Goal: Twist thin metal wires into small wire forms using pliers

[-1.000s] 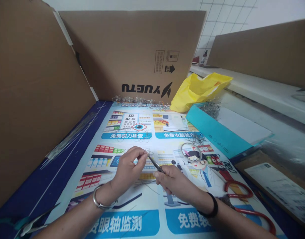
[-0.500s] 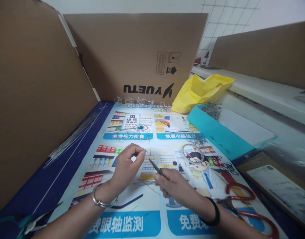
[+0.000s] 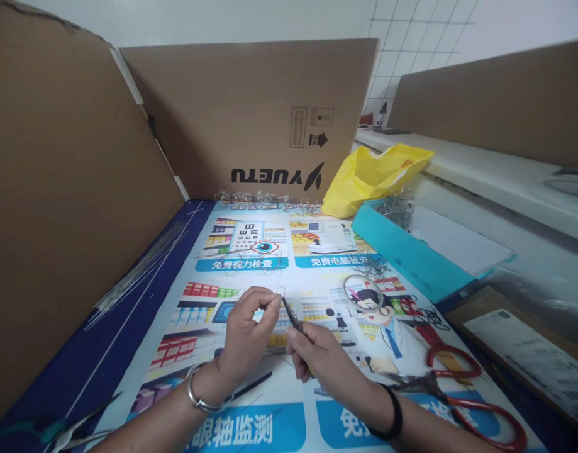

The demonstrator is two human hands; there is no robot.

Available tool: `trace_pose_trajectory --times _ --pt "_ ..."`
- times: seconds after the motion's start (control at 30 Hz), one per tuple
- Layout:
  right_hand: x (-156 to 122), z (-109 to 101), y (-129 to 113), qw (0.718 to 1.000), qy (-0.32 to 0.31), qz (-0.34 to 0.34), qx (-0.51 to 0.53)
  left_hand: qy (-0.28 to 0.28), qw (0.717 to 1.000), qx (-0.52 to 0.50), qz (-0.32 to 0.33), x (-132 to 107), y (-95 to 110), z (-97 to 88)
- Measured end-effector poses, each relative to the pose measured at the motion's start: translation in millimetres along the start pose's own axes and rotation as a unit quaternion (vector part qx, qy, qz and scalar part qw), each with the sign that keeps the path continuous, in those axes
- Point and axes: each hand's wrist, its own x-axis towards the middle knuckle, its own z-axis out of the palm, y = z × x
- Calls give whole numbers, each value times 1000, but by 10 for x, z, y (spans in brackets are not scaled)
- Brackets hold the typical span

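My left hand (image 3: pixel 253 321) is closed in a pinch on a thin wire (image 3: pixel 281 290), whose small loop shows just above the fingertips. In my right hand (image 3: pixel 319 352) is a pair of needle-nose pliers (image 3: pixel 292 316), gripped low with the dark jaws slanting up and left. The plier tips are right at the left fingertips, by the wire; whether the jaws touch it I cannot tell. Beneath both hands lies a printed poster sheet (image 3: pixel 312 283). Loose wires lie on it, partly hidden below the hands.
Red-handled scissors (image 3: pixel 453 384) lie by my right forearm, green-handled pliers (image 3: pixel 57 434) at lower left. A wire coil (image 3: pixel 363 293) and a wire pile (image 3: pixel 376 267) sit to the right. Beyond are a teal box (image 3: pixel 411 255) and yellow bag (image 3: pixel 373 179). Cardboard (image 3: pixel 251 107) walls the back.
The plier tips have come up to the left fingertips, closing the gap that was between them. The whole view has shifted slightly.
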Motion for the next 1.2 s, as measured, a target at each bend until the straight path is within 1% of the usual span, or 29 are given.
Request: trace_pose_trajectory --times 0.1,0.23,0.33,0.43,0.5,0.63,0.87,1.2 --pt "-2 8 16 1000 3 -1 7 -1 1000 -1 -7 4 2 -4" --pt "5 13 37 1000 6 1 8 -11 999 -13 -42 -8 2 5" --pt "20 14 42 1000 9 3 8 -17 994 -31 -105 -27 4 24" --pt "31 6 32 1000 15 5 -4 -27 982 -64 -175 -38 9 44" --pt "33 -5 25 1000 18 7 -20 -33 975 -92 -198 -44 9 55" --pt "33 -25 31 999 18 7 -41 -41 970 -116 -209 -58 2 67" --pt "27 -34 50 998 21 0 -58 -22 976 -87 -198 -43 13 67" --pt "33 -55 79 995 35 -28 -89 -28 976 -79 -201 -67 8 83"
